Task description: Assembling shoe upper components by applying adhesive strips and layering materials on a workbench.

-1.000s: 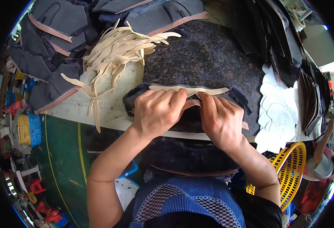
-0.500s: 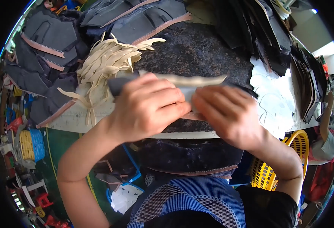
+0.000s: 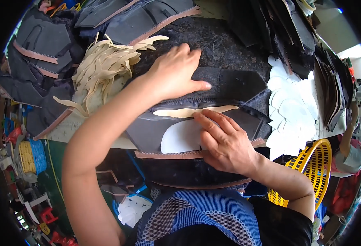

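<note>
A dark grey shoe-upper piece (image 3: pixel 143 133) lies opened out in front of me, with a pinkish zigzag-edged band (image 3: pixel 170 156) along its near side. On it rest a white half-oval patch (image 3: pixel 178 137) and, just beyond, a long cream strip (image 3: pixel 174 112). My right hand (image 3: pixel 227 143) is over the patch's right part, its bent fingertips touching the strip; it looks open. Farther off, my left hand (image 3: pixel 176 74) reaches over the upper's far flap (image 3: pixel 236 82), thumb spread and fingers apart, holding nothing that I can see.
A heap of cream strips (image 3: pixel 106 61) sits to the left, beside stacked grey uppers (image 3: pixel 45 37). Overlapping white patches (image 3: pixel 289 106) line the right side, below hanging dark pieces (image 3: pixel 266 28). A yellow basket (image 3: pixel 322 172) stands low at right. Another person (image 3: pixel 348 160) is at the far right.
Earlier both hands were close together on the bent upper. Now it lies spread out; my left hand has moved away to the far flap, and my right hand has come down onto the patch and strip.
</note>
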`<state>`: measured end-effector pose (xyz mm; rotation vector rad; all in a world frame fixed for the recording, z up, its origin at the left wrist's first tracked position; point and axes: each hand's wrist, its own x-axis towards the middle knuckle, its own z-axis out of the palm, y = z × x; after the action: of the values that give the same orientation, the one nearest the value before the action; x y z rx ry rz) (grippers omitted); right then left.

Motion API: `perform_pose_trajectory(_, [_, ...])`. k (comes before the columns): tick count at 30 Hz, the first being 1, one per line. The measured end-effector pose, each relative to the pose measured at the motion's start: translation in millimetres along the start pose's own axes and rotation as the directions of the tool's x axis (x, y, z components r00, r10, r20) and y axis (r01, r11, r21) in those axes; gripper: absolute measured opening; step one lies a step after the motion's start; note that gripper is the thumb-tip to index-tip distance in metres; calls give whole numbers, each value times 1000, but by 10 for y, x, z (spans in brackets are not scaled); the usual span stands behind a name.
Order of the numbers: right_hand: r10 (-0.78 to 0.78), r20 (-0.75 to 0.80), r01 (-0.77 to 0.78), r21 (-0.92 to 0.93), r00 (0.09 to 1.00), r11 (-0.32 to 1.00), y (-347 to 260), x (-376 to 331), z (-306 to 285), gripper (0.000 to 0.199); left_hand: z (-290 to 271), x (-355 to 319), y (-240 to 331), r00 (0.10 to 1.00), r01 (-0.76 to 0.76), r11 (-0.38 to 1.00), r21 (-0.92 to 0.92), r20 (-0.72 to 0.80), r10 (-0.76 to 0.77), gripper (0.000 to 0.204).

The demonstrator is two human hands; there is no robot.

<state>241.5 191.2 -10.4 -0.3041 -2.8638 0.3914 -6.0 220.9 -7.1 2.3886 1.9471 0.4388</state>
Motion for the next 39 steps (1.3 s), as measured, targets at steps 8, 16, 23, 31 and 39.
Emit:
perform_pose_trajectory(8, [37, -120, -5, 259, 992, 966, 294, -248, -54, 53, -485, 1, 642, 959, 64, 955, -289, 283, 21, 22])
perform_pose_trajectory(16, [340, -145, -338, 39, 929, 940, 311, -586, -79, 69, -405, -267, 722, 915, 47, 857, -513, 367, 169, 29])
perform_pose_trajectory(23, [531, -496, -318, 452, 687, 834, 671, -862, -289, 47, -30, -821, 1077, 944, -259, 964, -60, 193, 266, 9])
perform_pose_trajectory(31, [174, -89, -135, 333, 981, 933, 274, 25, -75, 69, -431, -1015, 671, 994, -9, 945, -326, 102, 44, 48])
perform_pose_trajectory(39, [382, 570, -665, 723, 728, 188, 488, 99, -355, 26, -546, -1016, -207, 747, 636, 172, -752, 544, -382, 34])
